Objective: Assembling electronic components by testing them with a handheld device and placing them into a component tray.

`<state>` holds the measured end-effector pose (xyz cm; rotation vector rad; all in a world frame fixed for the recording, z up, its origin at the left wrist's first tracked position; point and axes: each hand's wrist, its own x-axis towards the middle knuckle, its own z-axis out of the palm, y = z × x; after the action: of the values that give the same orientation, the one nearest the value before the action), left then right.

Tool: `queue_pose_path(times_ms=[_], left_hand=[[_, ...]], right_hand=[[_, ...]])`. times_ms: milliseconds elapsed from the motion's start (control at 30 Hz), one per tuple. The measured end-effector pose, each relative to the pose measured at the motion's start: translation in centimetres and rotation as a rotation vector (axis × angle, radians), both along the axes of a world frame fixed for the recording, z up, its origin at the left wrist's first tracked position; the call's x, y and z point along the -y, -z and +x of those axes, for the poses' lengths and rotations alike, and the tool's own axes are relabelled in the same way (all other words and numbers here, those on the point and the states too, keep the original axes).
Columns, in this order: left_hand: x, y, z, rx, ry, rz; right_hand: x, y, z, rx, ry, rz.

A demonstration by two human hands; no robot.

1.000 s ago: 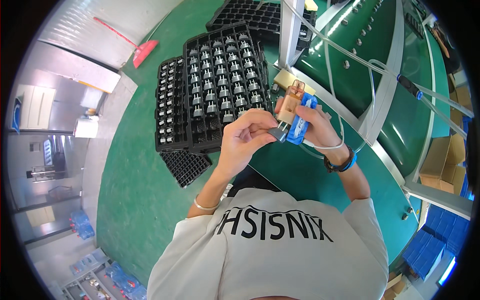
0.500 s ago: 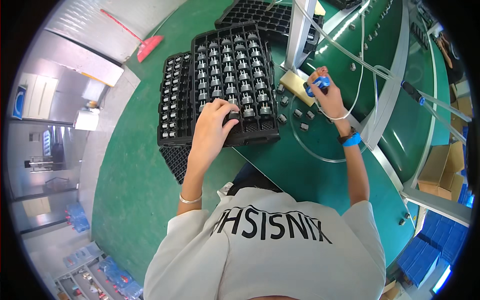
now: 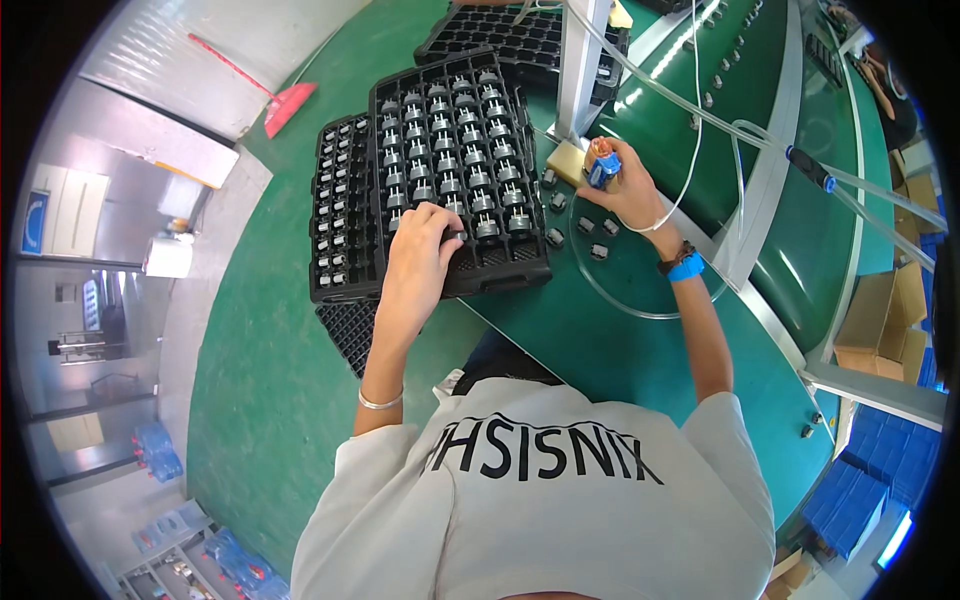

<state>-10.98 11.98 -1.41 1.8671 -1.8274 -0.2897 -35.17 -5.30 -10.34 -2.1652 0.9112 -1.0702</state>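
Note:
My left hand is closed at the near edge of a black compartment tray, its thumb and fingers pinching a dark round plug. Rows of similar plugs, metal pins pointing up, fill most of this tray. Over the green table, my right hand grips a small blue tool with an orange-copper top; its exact kind is unclear. A yellow block sits just left of that hand. Several loose small grey-black parts lie below it.
A second filled tray stands left, another black tray at the back. A white frame post rises beyond the yellow block. Clear tubing loops across the table. Small parts line a green belt at the right.
My right hand has shifted left with the blue tool, closer to the yellow block. My left hand stays at the tray's near edge with the plug. The whole view has shifted slightly.

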Motion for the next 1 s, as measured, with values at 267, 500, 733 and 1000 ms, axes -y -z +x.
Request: queue_pose_path(times_ms=[267,500,733,1000], left_hand=[[-0.5,-1.0,0.2,-0.532,-0.056,-0.030],[-2.6,-0.2,0.7,-1.393,0.052,0.051],[-1.8,-0.6,-1.6,-1.248,0.041,-0.033],[-0.4,0.0,-4.9,-1.313,0.185,-0.077]], right_hand=[[1.1,0.8,0.5,0.011,0.160,0.211],[7.1,1.5,-5.4,-0.154,0.654,-0.145],[9.2,2.7,-7.9,-0.287,0.781,-0.102],[-1.0,-3.9,-1.0,0.719,-0.052,0.832]])
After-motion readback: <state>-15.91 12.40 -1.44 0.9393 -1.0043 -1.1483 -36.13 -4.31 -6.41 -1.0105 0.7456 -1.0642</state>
